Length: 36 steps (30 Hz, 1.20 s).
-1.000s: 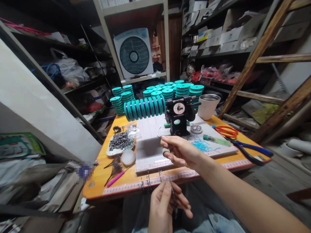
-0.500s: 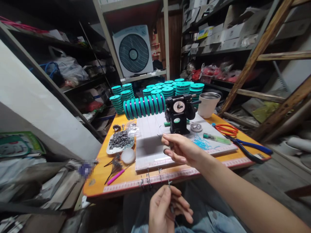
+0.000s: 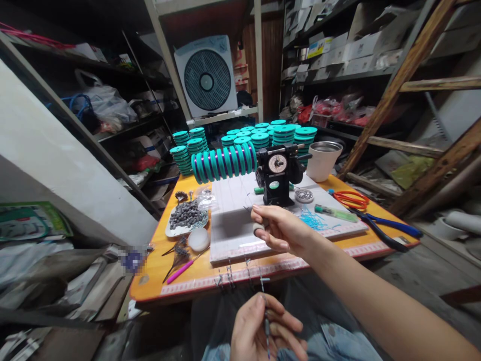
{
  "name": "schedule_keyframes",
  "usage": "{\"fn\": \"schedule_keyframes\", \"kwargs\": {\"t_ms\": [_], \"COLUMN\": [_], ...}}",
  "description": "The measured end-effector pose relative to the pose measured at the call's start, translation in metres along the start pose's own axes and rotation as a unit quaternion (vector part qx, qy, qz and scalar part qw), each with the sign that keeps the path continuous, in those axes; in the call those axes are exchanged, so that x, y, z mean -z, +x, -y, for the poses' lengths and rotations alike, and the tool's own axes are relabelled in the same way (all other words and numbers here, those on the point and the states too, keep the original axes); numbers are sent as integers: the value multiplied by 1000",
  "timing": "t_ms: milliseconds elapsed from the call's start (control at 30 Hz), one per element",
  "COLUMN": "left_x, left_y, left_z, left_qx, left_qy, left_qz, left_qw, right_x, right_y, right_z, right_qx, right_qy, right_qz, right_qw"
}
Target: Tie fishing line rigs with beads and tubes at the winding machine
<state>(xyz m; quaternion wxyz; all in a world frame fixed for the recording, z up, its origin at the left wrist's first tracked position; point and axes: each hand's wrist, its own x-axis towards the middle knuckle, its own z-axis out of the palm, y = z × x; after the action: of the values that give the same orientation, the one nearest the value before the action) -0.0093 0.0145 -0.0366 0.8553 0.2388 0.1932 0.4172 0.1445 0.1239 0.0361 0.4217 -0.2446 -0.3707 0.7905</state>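
In the head view my left hand (image 3: 265, 328) is low in front of the table's near edge, thumb and forefinger closed on a thin line with small dark grey pieces (image 3: 266, 326) threaded along it. This line runs up toward the table edge, where several short dark-and-pale pieces (image 3: 230, 275) hang. My right hand (image 3: 276, 228) is above the white board (image 3: 229, 245), fingertips pinched together. Between them a dark tip shows, too small to name. A pale band (image 3: 258, 229) wraps one of its fingers. Beyond it stands a black winding machine (image 3: 277, 175) carrying a row of teal spools (image 3: 223, 164).
Stacked teal spools (image 3: 283, 135) fill the table's back. On the left are a dish of grey pieces (image 3: 184, 231), a round white lid (image 3: 199, 240) and a pink-handled tool (image 3: 180, 271). Blue-handled pliers (image 3: 393, 225), an orange cord bundle (image 3: 351, 199) and a pale cup (image 3: 322, 165) are right.
My left hand has moved slightly down, and more of the line with grey pieces shows across its fingers. My right hand stays pinched in nearly the same place.
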Motion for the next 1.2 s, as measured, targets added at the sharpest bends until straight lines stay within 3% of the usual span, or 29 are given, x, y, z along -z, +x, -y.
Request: {"fn": "schedule_keyframes", "kwargs": {"t_ms": [433, 700, 1200], "left_x": [2, -5, -3], "left_y": [-5, 0, 0], "left_z": [4, -1, 4], "left_qx": [-9, -74, -73], "left_qy": [-5, 78, 51], "left_qz": [-25, -66, -74], "left_qw": [1000, 992, 993], "right_x": [-3, -4, -3], "right_y": [0, -1, -1], "right_z": [-2, 0, -1], "right_qx": [-6, -5, 9], "right_qy": [-6, -9, -46], "right_qz": [2, -3, 4], "right_qw": [1000, 1000, 999]}}
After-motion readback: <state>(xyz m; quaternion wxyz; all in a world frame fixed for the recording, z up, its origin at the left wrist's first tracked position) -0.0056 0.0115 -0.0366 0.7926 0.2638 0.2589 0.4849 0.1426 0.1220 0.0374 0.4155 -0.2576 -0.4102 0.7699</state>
